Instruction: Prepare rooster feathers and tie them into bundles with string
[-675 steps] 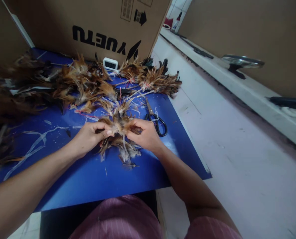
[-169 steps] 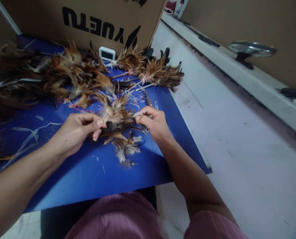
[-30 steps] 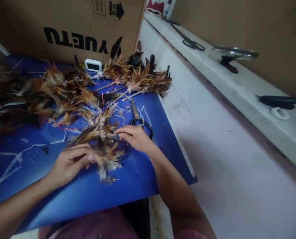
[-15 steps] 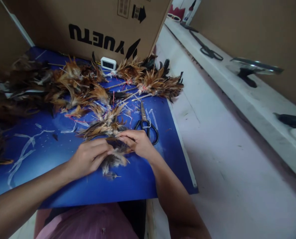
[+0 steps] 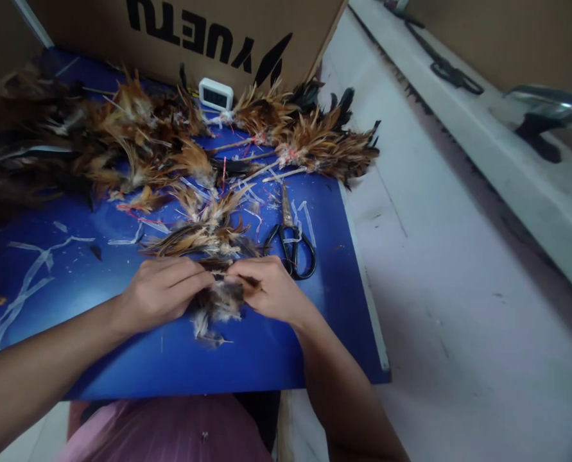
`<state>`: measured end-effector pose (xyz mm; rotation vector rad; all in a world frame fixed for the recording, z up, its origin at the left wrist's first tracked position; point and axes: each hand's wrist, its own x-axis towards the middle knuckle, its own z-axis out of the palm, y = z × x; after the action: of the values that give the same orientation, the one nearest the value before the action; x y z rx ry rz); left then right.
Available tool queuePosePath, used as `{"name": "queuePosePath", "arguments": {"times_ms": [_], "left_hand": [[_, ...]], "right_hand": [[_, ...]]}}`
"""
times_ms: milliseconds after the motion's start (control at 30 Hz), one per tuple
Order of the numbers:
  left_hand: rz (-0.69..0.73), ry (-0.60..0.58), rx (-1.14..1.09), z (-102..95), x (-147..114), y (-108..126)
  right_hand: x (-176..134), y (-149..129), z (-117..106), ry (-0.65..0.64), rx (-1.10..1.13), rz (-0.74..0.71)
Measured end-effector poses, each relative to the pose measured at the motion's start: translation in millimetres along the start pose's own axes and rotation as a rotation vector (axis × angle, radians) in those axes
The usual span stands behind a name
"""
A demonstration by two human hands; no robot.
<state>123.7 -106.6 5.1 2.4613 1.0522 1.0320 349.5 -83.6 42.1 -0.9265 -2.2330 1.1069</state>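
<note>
Both hands meet close together over the blue tabletop [image 5: 136,359]. My left hand [image 5: 167,292] has its fingers pinched on a feather, whose thin quill runs between the two hands. My right hand [image 5: 269,289] pinches the same feather from the other side, with a brown tip showing under its fingers. Just below them lies a small heap of fluffy grey feathers [image 5: 213,308]. A bunch of brown feathers [image 5: 194,240] sits right beyond the fingers. Black-handled scissors [image 5: 290,237] lie past my right hand, blades pointing away.
A large pile of brown and black feathers [image 5: 136,141] covers the far left. Tied feather bunches on sticks [image 5: 324,147] lie at the back right. A white digital timer [image 5: 216,95] stands before a cardboard box [image 5: 237,32]. Clear plastic strips [image 5: 30,295] lie on the left. A white wall [image 5: 411,256] borders the right.
My hands have drawn level, the left shifting slightly left, and both still pinch. The view has tilted down, so the box and ledge sit higher in the picture.
</note>
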Motion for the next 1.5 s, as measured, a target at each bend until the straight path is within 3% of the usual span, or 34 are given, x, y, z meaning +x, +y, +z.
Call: {"name": "queuePosePath", "arguments": {"times_ms": [200,433,567,767,933,1100,1267,1400,1500], "left_hand": [[0.062,-0.123,0.124,-8.3,-7.6,-1.6],[-0.046,-0.030,0.091,-7.9,-11.0,27.7],[-0.098,0.004,-0.114,-4.4,-13.2,18.8],[-0.017,-0.140,-0.306,-8.1,-14.8,-2.2],[0.004,0.002,-0.174,-3.4,-15.4,12.6],[0.210,0.034,-0.030,-4.4,-3.2,11.8],[-0.108,0.094,-0.233,-11.0,12.5,12.7],[-0.351,0.091,-0.610,-10.5,15.7,13.4],[-0.451,0.122,-0.902,-8.2,14.9,14.1]], "right_hand": [[-1.1,0.9,-2.2,-0.040,0.089,0.066],[0.6,-0.6,-3.8,-0.093,0.121,0.126],[1.0,-1.7,-2.5,-0.117,0.158,0.162],[1.0,-1.4,0.7,-0.147,0.216,0.208],[1.2,-3.3,2.0,-0.155,0.233,0.250],[-1.5,-2.5,1.9,-0.069,0.363,0.270],[-2.5,-3.7,1.7,0.085,0.521,0.254],[-0.1,-2.8,-1.4,0.257,0.664,0.243],[2.3,-1.7,3.4,0.305,0.689,0.248]]}}
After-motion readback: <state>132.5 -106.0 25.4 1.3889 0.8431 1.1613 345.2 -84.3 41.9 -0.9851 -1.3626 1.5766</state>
